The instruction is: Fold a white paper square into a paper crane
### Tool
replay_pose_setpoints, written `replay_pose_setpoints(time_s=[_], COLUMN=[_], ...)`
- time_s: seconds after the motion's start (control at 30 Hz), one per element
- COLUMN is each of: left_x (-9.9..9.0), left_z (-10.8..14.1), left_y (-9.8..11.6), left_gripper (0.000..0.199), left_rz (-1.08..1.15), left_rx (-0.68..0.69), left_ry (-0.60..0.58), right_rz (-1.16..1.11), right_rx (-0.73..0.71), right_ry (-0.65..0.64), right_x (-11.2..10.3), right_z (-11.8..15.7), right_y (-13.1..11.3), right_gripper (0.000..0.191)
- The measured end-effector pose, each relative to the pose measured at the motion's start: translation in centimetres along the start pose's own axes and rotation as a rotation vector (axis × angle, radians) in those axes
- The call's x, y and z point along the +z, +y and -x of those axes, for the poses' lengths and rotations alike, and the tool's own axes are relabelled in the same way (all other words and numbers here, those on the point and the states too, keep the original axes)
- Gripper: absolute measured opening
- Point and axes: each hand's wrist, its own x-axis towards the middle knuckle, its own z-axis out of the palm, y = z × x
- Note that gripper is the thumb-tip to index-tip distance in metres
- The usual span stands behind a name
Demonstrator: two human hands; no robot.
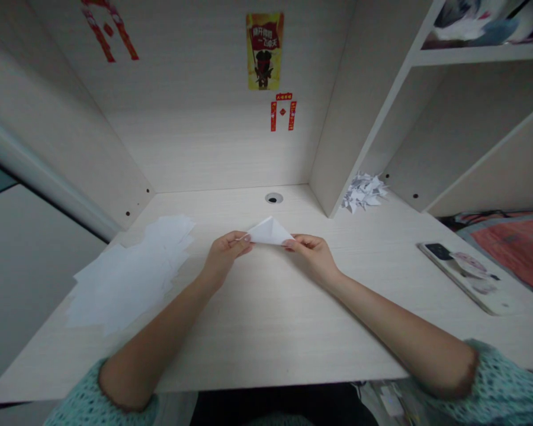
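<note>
A small sheet of white paper (270, 232), folded into a wide triangle with its peak pointing away from me, is held over the desk between both hands. My left hand (228, 251) pinches its left corner between thumb and fingers. At the opposite corner, my right hand (313, 254) has the same kind of pinch. A crease line runs down from the peak. To the left of my left hand lies a spread pile of flat white paper sheets (133, 275).
Small folded paper pieces (365, 190) are heaped behind the upright divider (364, 136). A phone (468, 278) lies at the right, near a red cloth (515, 242). The desk (249, 331) has a round cable hole (274, 198) at the back.
</note>
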Motion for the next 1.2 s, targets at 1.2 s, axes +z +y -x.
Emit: replay_pose_setpoints(time_s=[1.2], left_x=[1.9], left_z=[1.8], left_y=[-2.4], left_gripper=[0.034], left_rz=[-0.318], left_rx=[0.117], left_ry=[-0.084], right_rz=[0.244], right_rx=[-0.145], right_ry=[-0.017], right_x=[1.3], right_z=[2.4], right_y=[-0.9], right_gripper=[0.025])
